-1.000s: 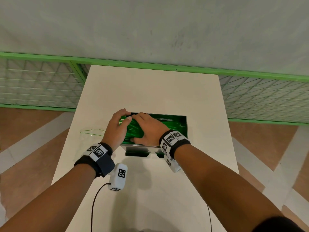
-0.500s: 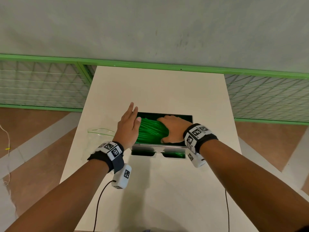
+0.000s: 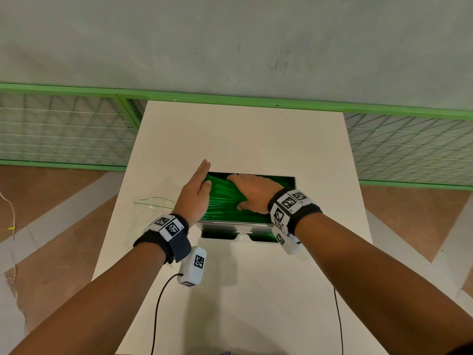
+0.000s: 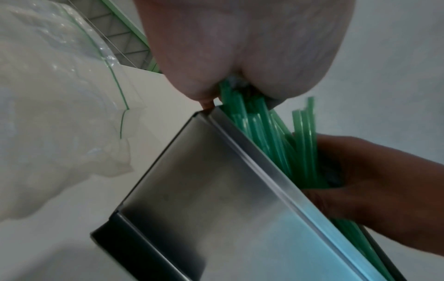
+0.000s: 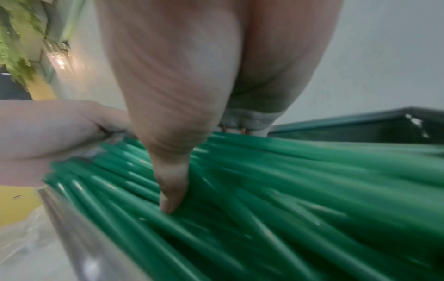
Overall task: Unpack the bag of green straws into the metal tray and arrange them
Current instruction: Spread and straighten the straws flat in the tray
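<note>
A pile of green straws [image 3: 225, 201] lies in the shiny metal tray [image 3: 256, 224] on the white table. My left hand [image 3: 195, 190] stands edge-on at the tray's left end, fingers straight, its palm against the straw ends [image 4: 242, 106]. My right hand [image 3: 252, 192] lies flat on top of the straws [image 5: 264, 180], fingers spread toward the left, thumb pressing down on them. The empty clear bag [image 3: 153, 204] with a green zip line lies on the table just left of the tray [image 4: 216, 190].
The white table [image 3: 243, 139] stretches beyond the tray to a green-framed wire mesh fence [image 3: 64, 129] and a grey wall. Bare tabletop lies between me and the tray. Cables [image 3: 158, 311] hang from both wrist cameras.
My left hand has opened out from a curled pose and now stands straight at the tray's left end. My right hand slid right across the straws and back toward the left.
</note>
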The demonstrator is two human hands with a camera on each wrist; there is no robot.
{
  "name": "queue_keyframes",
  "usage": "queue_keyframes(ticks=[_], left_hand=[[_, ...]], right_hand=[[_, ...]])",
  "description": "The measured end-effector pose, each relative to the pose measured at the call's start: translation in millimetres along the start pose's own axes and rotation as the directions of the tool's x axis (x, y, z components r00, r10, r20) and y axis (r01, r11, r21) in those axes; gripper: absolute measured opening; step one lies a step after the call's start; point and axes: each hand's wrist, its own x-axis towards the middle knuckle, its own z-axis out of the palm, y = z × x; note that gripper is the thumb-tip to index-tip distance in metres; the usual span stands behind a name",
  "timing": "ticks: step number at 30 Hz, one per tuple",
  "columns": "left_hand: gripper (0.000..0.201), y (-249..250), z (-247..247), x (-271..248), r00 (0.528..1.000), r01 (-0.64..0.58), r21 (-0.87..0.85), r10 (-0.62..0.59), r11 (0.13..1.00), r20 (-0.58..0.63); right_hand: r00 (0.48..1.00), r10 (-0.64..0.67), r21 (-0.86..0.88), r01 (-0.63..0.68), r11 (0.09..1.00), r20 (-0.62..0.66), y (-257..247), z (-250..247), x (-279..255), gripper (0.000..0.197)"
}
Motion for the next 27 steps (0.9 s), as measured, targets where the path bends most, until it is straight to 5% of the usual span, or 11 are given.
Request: queue_keyframes(ticks=[9, 12, 15, 17, 20, 27], left_hand=[[0.051, -3, 1, 1, 0.999, 0.034, -0.196, -0.033, 0.98, 0.005], [0.048, -3, -2, 6, 0.984, 0.176, -0.338, -0.167, 0.924, 0.057], [0.055, -9, -5, 13, 0.943, 0.331, -0.419, -0.312, 0.846, 0.116], [0.051, 1, -6, 7, 0.965, 0.259, -0.367, -0.255, 0.893, 0.06], [0.053, 12, -5, -1, 0.992, 0.127, -0.243, -0.122, 0.962, 0.035], [0.045, 2, -3, 2, 0.997, 0.076, -0.186, -0.073, 0.98, 0.024]], right_hand=[[0.995, -0.081, 0.007, 0.082, 0.997, -0.055, -7, -14, -10, 0.078], [0.99, -0.064, 0.049, 0.071, 0.996, -0.122, -1, -12, -22, 0.064], [0.999, 0.009, 0.174, -0.003, 0.985, -0.034, 3, -1, -30, 0.039], [0.996, 0.044, 0.183, -0.057, 0.981, 0.078, 3, 5, -29, 0.031], [0.986, 0.053, 0.134, -0.075, 0.988, 0.161, -4, 4, -26, 0.044], [0.94, 0.093, 0.099, -0.132, 0.986, 0.329, -2, 4, -10, 0.05]])
